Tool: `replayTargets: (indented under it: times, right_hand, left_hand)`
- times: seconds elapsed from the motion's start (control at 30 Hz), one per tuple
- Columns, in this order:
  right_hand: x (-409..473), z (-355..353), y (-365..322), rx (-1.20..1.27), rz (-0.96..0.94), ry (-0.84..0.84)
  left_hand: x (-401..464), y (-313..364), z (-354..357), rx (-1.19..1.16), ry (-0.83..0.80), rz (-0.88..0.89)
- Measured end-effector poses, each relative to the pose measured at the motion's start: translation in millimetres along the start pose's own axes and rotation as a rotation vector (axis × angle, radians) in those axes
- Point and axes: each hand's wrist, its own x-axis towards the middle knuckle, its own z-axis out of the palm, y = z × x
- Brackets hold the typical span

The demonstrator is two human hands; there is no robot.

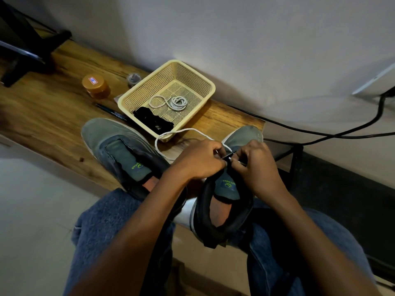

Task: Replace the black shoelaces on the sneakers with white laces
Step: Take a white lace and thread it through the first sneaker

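Two grey-green sneakers lie on the wooden table edge: the left sneaker (119,152) has no lace, and the right sneaker (233,189) is tilted toward me. My left hand (198,161) and my right hand (256,165) meet over the right sneaker's eyelets, fingers curled, pinching a white lace (171,134). The lace loops out to the left past the basket's near corner. In the cream basket (198,82) lie a second coiled white lace (173,102) and a bundle of black laces (152,121).
An orange-lidded jar (96,86), a small dark container (133,79) and a black pen (111,113) sit left of the basket. A dark stand (27,48) is at the far left. Black cables (320,131) run along the wall on the right. My knees are below the table edge.
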Motion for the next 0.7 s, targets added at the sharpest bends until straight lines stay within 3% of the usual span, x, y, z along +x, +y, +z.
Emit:
replayTargets:
  times: [0.37,0.7]
  right_hand:
    - [-2.9,5.6,2.9,0.088,0.053,0.027]
    - [-1.5,7.8,2.4,0.092,0.073,0.025]
  left_hand:
    - [-2.9,0.6,0.9,0.018,0.018,0.070]
    - [-6.8,3.8,5.4,0.200,0.075,0.142]
